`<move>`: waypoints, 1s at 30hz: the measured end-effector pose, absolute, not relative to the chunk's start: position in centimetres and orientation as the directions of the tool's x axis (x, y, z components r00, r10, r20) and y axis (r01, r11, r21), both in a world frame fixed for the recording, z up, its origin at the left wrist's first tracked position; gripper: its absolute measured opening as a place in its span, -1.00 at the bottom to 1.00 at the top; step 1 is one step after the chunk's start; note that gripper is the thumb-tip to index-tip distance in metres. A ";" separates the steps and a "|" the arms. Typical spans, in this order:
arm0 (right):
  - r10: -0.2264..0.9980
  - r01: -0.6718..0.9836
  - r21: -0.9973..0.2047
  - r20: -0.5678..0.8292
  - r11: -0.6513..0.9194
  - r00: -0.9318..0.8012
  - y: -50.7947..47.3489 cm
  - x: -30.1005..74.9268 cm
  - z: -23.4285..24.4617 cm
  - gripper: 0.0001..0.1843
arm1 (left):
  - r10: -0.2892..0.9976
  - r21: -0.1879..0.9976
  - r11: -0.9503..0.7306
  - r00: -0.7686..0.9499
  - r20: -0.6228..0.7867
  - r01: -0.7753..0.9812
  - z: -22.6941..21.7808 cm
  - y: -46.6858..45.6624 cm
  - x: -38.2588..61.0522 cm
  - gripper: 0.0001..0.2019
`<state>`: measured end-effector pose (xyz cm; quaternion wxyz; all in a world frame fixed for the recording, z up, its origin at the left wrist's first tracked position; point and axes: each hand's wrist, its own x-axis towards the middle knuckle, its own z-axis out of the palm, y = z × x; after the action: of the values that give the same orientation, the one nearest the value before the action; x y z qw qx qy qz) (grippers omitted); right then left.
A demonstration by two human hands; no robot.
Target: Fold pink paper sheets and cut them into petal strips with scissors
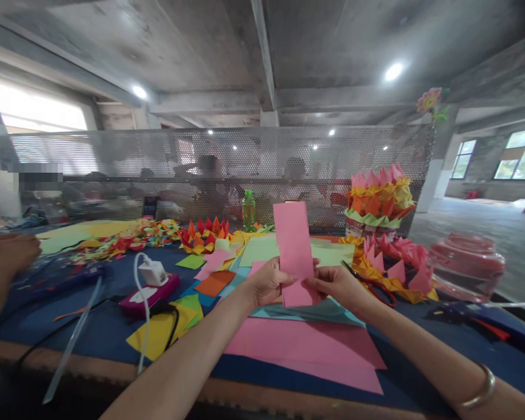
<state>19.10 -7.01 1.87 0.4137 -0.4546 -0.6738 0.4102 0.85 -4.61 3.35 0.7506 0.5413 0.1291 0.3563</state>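
A strip of pink paper (292, 239) is held nearly upright above the middle of the table (234, 368), gripped from both sides near its lower end. On its left edge it is pinched by the left hand (266, 282), the thumb laid across the front; on its right edge it is pinched between the thumb and fingers of the right hand (332, 282). Below the hands, pink sheets (306, 347) are spread, partly covered by blue sheets (332, 309). To the left, an orange piece of paper (215, 283) and a purple power strip (157, 296) are seen, with a white charger (153, 272) plugged in. To the right, a pink and yellow paper flower (396, 273) is set near a clear jar (466, 268). Behind, a green bottle (248, 213) is stood before a mesh screen (157, 151). At the far left, another person's hand (15, 255) is seen; whether anything is grasped by it cannot be told.
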 end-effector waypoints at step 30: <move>0.947 0.263 -0.928 0.199 0.265 -0.253 -6.6 19.1 1.5 -0.53 | 0.670 0.907 0.162 0.718 0.189 -0.389 3.1 -4.5 0.9 -0.51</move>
<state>19.14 -6.61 1.54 0.4172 -0.4468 -0.6770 0.4099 0.85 -4.47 3.08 0.7512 0.5430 0.1291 0.3523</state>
